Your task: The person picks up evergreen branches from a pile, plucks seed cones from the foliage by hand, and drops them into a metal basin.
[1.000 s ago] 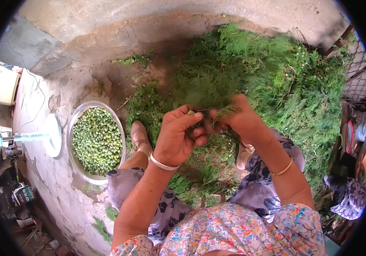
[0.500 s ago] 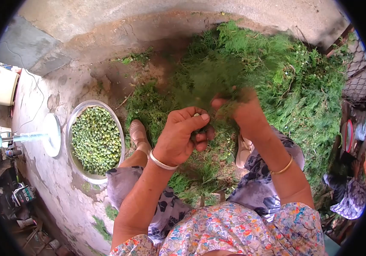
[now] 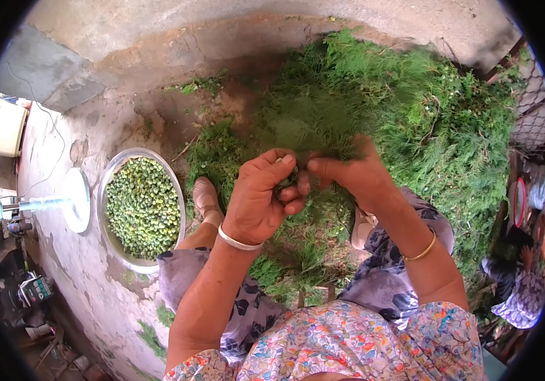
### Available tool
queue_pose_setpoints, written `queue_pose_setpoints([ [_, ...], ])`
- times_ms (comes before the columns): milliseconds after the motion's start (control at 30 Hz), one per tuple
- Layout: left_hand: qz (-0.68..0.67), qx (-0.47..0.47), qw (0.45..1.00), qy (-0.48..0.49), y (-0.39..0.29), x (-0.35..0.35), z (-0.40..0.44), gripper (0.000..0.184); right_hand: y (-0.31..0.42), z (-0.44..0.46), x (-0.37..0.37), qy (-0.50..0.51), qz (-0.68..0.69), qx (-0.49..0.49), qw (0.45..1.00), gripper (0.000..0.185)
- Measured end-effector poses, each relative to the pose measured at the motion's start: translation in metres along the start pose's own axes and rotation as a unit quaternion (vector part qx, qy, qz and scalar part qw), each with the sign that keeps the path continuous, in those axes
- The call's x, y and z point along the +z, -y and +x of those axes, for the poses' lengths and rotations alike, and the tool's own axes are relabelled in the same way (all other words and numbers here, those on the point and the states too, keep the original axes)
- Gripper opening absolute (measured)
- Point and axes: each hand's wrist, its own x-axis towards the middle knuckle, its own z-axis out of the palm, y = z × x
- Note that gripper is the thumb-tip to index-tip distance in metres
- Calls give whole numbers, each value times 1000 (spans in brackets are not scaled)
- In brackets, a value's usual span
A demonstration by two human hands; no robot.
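here, foliage (image 3: pixel 313 120) blurs beyond left hand (image 3: pixel 256 197) and right hand (image 3: pixel 358 178).

Left hand (image 3: pixel 265 193): one was counted. Right hand (image 3: pixel 364 181): one likewise. Bangles (image 3: pixel 238 240): two were worn. Shoes (image 3: pixel 206 195): two were visible. Metal basin (image 3: pixel 137 262): one was noted. Small green pieces (image 3: pixel 144 206): these were too many to count.

1. Looks like the yard of a home, floored in worn, cracked concrete (image 3: pixel 72 270).
2. Edged at far right by wire mesh (image 3: pixel 538 120).
3. Strewn with feathery greenery (image 3: pixel 450 165), heaped on the ground.
4. Cluttered at the sides with household odds and ends: patterned cloth (image 3: pixel 523 301), a cream container (image 3: pixel 4 129), a round-based stand (image 3: pixel 76 216).
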Motion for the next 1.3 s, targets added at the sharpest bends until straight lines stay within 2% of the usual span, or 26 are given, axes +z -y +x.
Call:
queue_pose_setpoints([
  [33, 0, 0, 1000, -1, 1, 0, 0, 15, 0, -1, -1, 0, 0, 0, 1000, 16],
  [133, 31, -4, 999, 8, 3, 3, 1, 15, -3, -5, -6, 20, -160, -93, 983, 11],
  [233, 29, 11, 998, -50, 0, 5, 1, 14, -5, -3, -6, 6, -101, -76, 992, 9],
  [300, 10, 29, 994, -100, 0, 0, 3, 13, 2, 0, -1, -120, 100, -1, 988, 12],
  [433, 12, 49, 990, -132, 4, 0, 5, 12, 1, -1, 2, -121, -2, -35, 992, 10],
  [500, 10, 69, 986, -151, 7, 0, 5, 14, 6, 0, 1, -168, 109, 19, 980, 11],
  [633, 45, 79, 980, -178, 5, -2, 3, 11, 7, 4, -11, -145, 200, -9, 969, 15],
  [700, 41, 76, 984, -155, 5, -4, 4, 12, 11, 1, 0, -125, 45, -47, 990, 19],
  [833, 60, 63, 985, -148, 3, 4, 1, 12, 3, 1, 6, -62, 71, -25, 995, 24],
  [900, 99, 100, 979, -146, -8, 0, -4, 12, 8, 3, 1, -114, 5, 14, 993, 30],
  [967, 178, 182, 954, -160, -29, -21, -12, 12, 10, 1, -1, -117, -24, 27, 993, 33],
  [1033, 371, 247, 856, -262, -56, -47, -34, 14, 10, -1, -1, -121, -48, 37, 991, 35],
  [1100, 466, 273, 741, -398, -82, -87, -58, 27, 7, -4, 1, -120, -15, 41, 992, 33],
  [1167, 472, 277, 734, -403, -107, -143, -84, 49, 8, -7, 1, -109, -40, 40, 992, 30],
  [1200, 635, 266, 564, -455, -116, -164, -93, 57, 9, -9, 1, -96, -68, 38, 992, 28],
  [1233, 762, 242, 363, -480, -120, -179, -98, 65, 7, -10, 2, -103, -66, 37, 992, 28],
  [1267, 777, 213, 283, -521, -115, -183, -100, 76, 2, -10, 6, -108, -52, -19, 993, 25],
  [1300, 780, 216, 283, -515, -111, -185, -102, 76, 0, -10, 9, -113, -37, -74, 990, 23],
])
